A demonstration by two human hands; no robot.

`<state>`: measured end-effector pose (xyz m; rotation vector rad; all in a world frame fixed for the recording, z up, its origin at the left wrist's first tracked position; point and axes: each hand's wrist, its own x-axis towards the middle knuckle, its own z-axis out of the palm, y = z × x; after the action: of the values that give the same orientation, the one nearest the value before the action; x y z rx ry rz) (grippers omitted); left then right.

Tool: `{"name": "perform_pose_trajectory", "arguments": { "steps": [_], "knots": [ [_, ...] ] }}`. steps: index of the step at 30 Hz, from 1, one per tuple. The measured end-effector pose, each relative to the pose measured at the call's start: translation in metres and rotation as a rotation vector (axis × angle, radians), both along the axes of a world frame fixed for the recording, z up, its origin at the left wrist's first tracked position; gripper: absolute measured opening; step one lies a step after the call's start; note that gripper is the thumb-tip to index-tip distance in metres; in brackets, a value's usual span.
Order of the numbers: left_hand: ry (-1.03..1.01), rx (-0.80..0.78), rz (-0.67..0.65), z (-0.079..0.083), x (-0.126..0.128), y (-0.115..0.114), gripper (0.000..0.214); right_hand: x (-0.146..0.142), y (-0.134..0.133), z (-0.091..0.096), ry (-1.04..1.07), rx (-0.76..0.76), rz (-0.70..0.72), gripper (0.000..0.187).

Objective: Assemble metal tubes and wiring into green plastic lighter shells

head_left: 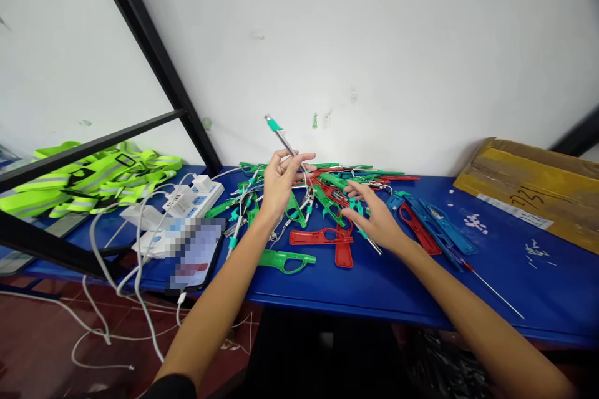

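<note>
My left hand [281, 184] is closed on a thin metal lighter tube [283, 137] with a green band near its top, held tilted above the pile. White wires hang just below the fingers. My right hand [373, 212] reaches over the right side of the pile, thumb and fingers apart, close to a green lighter casing [335, 182]; whether the fingertips touch it I cannot tell. Below this hand lies another metal tube [373, 244]. In front of the pile are red casing halves [311, 237] and a green casing half [286, 260].
A power strip [206, 199] with white cables and a phone [201, 255] lie left. Neon yellow straps [103, 177] are beyond the black frame. To the right are blue casings [433, 224], a screwdriver [496, 292], small white pieces [475, 222] and a cardboard box [528, 190].
</note>
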<state>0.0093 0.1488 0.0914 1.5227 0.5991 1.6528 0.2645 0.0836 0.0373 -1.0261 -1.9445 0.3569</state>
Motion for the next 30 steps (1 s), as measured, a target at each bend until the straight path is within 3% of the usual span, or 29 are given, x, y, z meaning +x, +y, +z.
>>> {"name": "perform_pose_trajectory", "arguments": {
  "steps": [5,11,15,19,25,30],
  "knots": [
    [-0.195,-0.17,-0.178,0.008,0.004,-0.007,0.051,-0.013,-0.004,-0.005,-0.123,-0.078,0.086,0.071],
    [-0.324,-0.305,-0.293,0.012,0.007,-0.011,0.036,-0.013,-0.01,0.002,-0.304,-0.125,0.251,0.066],
    [-0.381,-0.363,-0.311,0.013,0.006,-0.009,0.021,-0.012,-0.011,-0.001,-0.452,-0.129,0.307,0.037],
    [-0.426,-0.392,-0.31,0.016,0.004,-0.008,0.009,-0.014,0.0,-0.01,-0.508,-0.122,0.196,0.022],
    [-0.511,-0.391,-0.333,0.021,-0.004,-0.008,0.006,-0.009,0.031,-0.018,-0.469,-0.135,-0.153,0.023],
    [-0.514,-0.371,-0.354,0.019,-0.007,-0.006,0.006,0.016,0.055,-0.019,-0.364,-0.215,-0.425,0.031]
  ]
}}
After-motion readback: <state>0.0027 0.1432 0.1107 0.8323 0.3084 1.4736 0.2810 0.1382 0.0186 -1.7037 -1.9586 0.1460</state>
